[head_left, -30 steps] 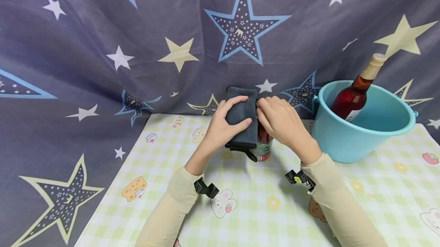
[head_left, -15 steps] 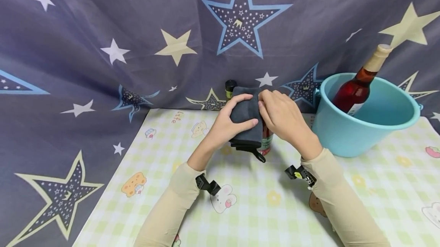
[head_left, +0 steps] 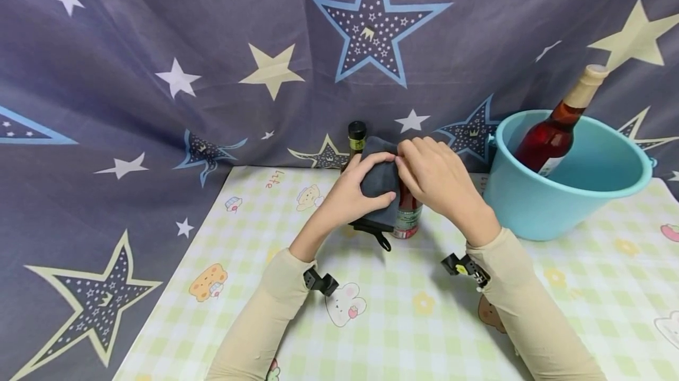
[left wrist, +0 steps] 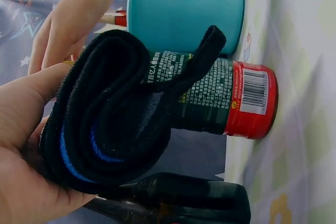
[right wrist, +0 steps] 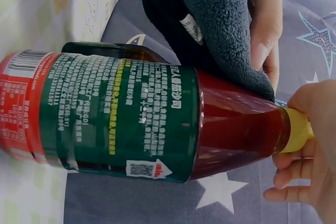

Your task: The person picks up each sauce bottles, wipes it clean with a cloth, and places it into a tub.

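My left hand (head_left: 345, 195) grips a folded dark grey towel (head_left: 381, 183) between thumb and fingers; its black hanging loop (left wrist: 212, 43) sticks out in the left wrist view. Just right of it an upright sauce bottle (right wrist: 121, 114) stands on the table, with red contents, a green label and a red band at the base. Fingers of my right hand (head_left: 437, 177) pinch its yellow cap (right wrist: 298, 129). In the right wrist view the towel lies right along the bottle's shoulder. Behind my left hand rises a dark bottle (head_left: 357, 133) with a black cap, its lower part hidden in the head view.
A light blue bucket (head_left: 530, 216) stands at the right, with a red glass bottle (head_left: 549, 139) leaning inside it. Green and white checked cloth (head_left: 392, 334) covers the table. A grey star-patterned curtain (head_left: 212, 33) hangs close behind.
The towel shifted right, then slipped a little lower beside the sauce bottle. The dark bottle's cap and neck came into view behind it. My right hand stays at the sauce bottle's top.
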A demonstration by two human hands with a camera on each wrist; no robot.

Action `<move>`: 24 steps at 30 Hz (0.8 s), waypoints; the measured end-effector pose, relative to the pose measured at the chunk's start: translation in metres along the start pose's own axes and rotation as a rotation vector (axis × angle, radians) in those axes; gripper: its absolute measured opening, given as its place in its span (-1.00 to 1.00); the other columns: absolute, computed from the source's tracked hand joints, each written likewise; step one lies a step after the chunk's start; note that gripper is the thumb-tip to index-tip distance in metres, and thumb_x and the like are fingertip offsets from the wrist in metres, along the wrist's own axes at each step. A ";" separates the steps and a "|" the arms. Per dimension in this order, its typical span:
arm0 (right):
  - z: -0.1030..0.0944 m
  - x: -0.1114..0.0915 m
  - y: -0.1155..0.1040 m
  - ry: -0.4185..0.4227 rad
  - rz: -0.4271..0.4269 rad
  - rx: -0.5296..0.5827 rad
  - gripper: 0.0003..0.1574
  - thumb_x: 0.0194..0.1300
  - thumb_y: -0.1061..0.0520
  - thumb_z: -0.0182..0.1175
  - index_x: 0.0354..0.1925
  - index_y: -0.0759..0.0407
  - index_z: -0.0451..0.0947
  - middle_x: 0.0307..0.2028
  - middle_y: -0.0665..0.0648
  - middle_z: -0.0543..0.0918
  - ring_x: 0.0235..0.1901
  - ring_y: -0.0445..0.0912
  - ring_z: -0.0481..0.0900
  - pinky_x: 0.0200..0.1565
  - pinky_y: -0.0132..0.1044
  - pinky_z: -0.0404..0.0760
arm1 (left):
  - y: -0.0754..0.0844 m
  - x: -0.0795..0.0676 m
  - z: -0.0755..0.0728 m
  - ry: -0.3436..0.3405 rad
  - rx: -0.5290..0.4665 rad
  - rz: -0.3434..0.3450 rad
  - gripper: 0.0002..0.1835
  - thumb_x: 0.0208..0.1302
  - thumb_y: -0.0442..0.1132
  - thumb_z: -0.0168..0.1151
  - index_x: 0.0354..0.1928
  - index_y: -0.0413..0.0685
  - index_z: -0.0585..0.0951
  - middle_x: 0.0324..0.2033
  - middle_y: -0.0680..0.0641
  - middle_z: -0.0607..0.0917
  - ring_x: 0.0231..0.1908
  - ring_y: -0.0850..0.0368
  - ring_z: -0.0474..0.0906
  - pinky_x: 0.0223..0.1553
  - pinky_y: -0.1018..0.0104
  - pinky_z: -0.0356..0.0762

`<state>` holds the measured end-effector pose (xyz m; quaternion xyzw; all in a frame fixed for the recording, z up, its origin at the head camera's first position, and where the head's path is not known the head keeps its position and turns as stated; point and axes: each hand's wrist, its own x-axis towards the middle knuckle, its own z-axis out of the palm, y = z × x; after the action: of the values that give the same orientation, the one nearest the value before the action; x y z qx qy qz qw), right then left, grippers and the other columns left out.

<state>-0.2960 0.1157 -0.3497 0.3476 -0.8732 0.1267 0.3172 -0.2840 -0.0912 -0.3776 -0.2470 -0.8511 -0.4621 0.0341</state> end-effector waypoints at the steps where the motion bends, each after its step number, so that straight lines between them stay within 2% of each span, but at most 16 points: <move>1: 0.000 0.000 0.000 0.003 -0.006 -0.007 -0.71 0.60 0.02 -0.04 -0.15 0.20 0.48 -0.38 0.13 0.53 -0.41 0.05 0.42 -0.32 -0.12 0.37 | 0.000 0.000 0.000 0.001 0.009 0.001 -0.31 0.28 -0.11 0.42 0.44 0.32 0.42 0.19 -0.10 0.40 -0.05 0.00 0.47 -0.08 0.15 0.55; 8: -0.001 -0.001 0.000 0.019 -0.029 -0.046 -0.71 0.59 0.03 -0.01 -0.18 0.22 0.50 -0.42 0.15 0.51 -0.43 0.06 0.41 -0.34 -0.12 0.36 | 0.002 -0.001 0.000 -0.018 0.038 -0.006 -0.30 0.28 -0.11 0.43 0.44 0.32 0.42 0.19 -0.10 0.41 -0.05 0.00 0.48 -0.08 0.15 0.56; 15: -0.001 -0.001 -0.002 0.034 -0.038 -0.061 -0.72 0.58 0.06 -0.01 -0.22 0.22 0.48 -0.47 0.13 0.46 -0.48 0.05 0.37 -0.37 -0.14 0.32 | 0.001 -0.002 -0.004 -0.070 0.066 -0.054 -0.34 0.28 -0.09 0.44 0.41 0.33 0.45 0.13 -0.12 0.43 -0.09 -0.02 0.47 -0.11 0.15 0.54; 24: -0.001 0.000 -0.003 0.048 -0.048 -0.063 -0.73 0.57 0.07 0.00 -0.25 0.22 0.45 -0.50 0.12 0.43 -0.51 0.05 0.34 -0.39 -0.16 0.28 | -0.004 -0.002 -0.006 -0.120 0.117 -0.077 -0.34 0.29 -0.10 0.42 0.42 0.30 0.43 0.23 -0.15 0.42 -0.10 -0.04 0.49 -0.12 0.12 0.50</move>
<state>-0.2936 0.1144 -0.3491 0.3552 -0.8604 0.0997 0.3517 -0.2852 -0.0984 -0.3779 -0.2391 -0.8859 -0.3969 -0.0202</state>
